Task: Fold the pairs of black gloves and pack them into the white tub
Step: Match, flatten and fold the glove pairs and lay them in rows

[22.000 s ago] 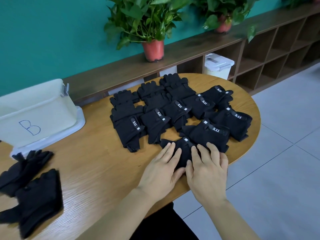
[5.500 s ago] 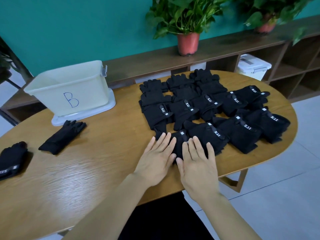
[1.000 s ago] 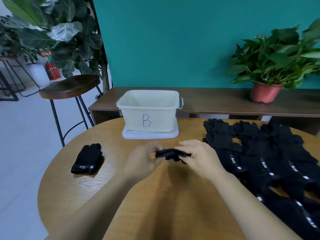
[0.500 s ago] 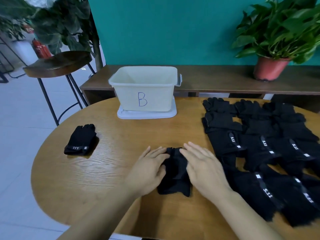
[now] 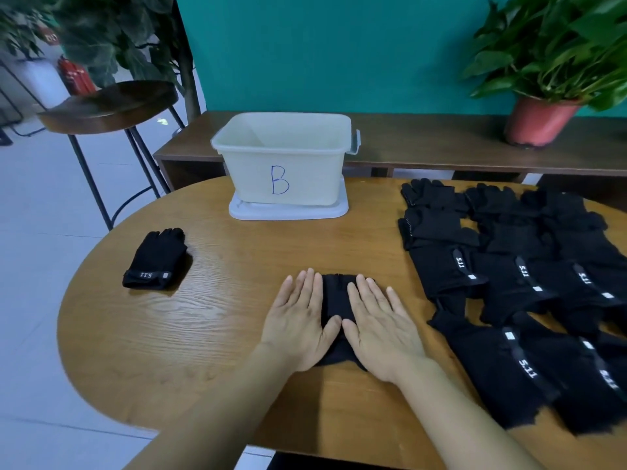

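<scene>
Far left on the desk (image 5: 203, 334), a lone glove pair (image 5: 154, 259) lay flat. The white tub (image 5: 281, 164), marked B, stood at the back edge. Front and centre, the left hand (image 5: 298, 320) pressed down, fingers (image 5: 310, 283) straight and together, on a black glove (image 5: 336, 296). The right hand (image 5: 380, 320) pressed beside it, its fingers straight and slightly spread. Rows of black gloves (image 5: 509, 276) covered the right side.

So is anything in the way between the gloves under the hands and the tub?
No. Only bare table lies between the pressed gloves and the tub. The lone glove sits off to the left, the other gloves to the right.
</scene>
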`<state>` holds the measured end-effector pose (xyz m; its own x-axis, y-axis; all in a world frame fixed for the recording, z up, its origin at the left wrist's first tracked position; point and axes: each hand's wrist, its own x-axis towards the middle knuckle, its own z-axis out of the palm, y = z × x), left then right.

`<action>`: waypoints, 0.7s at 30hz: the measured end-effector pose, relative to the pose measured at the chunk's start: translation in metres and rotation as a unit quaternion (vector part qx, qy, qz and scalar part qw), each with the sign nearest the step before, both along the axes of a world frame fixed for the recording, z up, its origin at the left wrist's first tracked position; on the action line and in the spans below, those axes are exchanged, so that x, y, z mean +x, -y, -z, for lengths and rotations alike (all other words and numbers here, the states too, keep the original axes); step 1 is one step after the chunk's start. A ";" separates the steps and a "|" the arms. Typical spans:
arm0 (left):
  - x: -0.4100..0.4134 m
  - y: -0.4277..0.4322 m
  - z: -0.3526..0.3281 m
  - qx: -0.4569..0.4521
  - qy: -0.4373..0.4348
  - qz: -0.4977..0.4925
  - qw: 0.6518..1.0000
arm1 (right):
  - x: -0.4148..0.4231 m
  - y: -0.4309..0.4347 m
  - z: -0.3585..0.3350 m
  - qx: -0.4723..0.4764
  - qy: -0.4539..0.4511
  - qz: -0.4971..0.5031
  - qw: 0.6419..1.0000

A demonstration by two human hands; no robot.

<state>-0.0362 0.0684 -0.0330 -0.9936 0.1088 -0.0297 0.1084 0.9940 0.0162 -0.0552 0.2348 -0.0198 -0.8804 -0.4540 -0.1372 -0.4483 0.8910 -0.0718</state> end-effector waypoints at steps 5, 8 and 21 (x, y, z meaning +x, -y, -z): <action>0.003 0.017 -0.005 0.009 -0.016 -0.042 0.999 | -0.005 0.003 -0.026 0.024 0.029 0.011 0.999; 0.016 0.042 -0.012 0.041 -0.042 -0.073 0.996 | -0.002 0.012 -0.043 -0.013 0.000 0.004 1.000; 0.053 0.194 -0.025 0.063 -0.066 -0.201 0.975 | 0.003 0.153 -0.056 -0.045 -0.026 -0.138 0.989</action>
